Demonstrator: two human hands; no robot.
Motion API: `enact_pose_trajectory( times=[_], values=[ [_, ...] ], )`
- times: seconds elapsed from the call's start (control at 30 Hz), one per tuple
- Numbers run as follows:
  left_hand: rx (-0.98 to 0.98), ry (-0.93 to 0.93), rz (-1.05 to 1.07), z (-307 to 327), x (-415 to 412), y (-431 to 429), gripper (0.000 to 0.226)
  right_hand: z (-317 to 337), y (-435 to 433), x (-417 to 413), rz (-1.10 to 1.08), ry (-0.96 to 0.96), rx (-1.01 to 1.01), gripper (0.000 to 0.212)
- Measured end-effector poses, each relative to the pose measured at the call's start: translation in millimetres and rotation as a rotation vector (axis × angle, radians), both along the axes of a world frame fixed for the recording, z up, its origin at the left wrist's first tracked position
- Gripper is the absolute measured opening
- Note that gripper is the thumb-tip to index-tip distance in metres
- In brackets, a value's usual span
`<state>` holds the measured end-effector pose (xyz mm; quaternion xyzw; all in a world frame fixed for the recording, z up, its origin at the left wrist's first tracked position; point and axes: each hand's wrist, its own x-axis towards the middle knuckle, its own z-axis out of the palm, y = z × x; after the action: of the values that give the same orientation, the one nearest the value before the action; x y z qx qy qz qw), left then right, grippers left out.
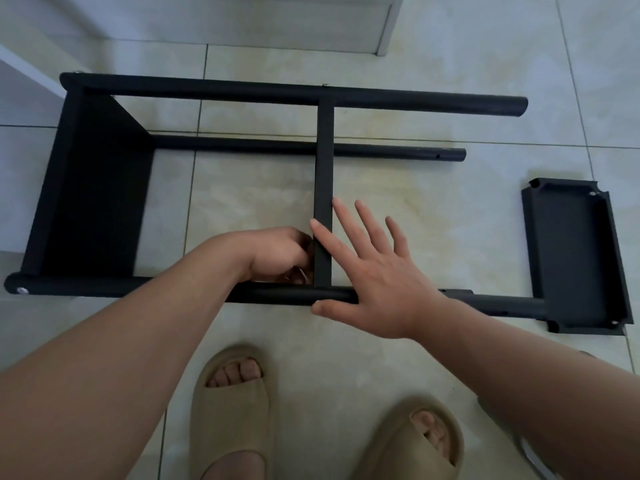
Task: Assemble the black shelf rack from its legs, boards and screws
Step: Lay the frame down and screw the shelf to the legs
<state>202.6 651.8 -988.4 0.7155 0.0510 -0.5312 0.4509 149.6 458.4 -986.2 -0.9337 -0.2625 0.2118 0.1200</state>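
The black shelf rack lies on its side on the tiled floor. A far leg (294, 93), a lower leg (311, 147) and a near leg (277, 294) run left to right. One board (93, 188) closes the left end; a middle board (323, 168) stands edge-on between the legs. My left hand (280, 252) has its fingers curled at the middle board's near-left corner; what it pinches is hidden. My right hand (370, 275) lies flat with straight spread fingers on the near leg and the board's right side. A loose third board (575, 254) lies at the right.
A silver screw head (22, 291) shows at the near leg's left end. My two feet in beige slippers (235, 403) stand close under the rack. A white cabinet base (388, 26) stands at the back, and a pale panel (20, 81) at the left.
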Motion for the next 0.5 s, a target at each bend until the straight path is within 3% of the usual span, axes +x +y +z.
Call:
enact_pose_trajectory(
  times=[0.5],
  values=[
    [0.048,-0.165,0.01,-11.1,-20.6,23.4,0.025,-2.4,14.2,-17.4,0.014,-0.042,0.027,0.092]
  ],
)
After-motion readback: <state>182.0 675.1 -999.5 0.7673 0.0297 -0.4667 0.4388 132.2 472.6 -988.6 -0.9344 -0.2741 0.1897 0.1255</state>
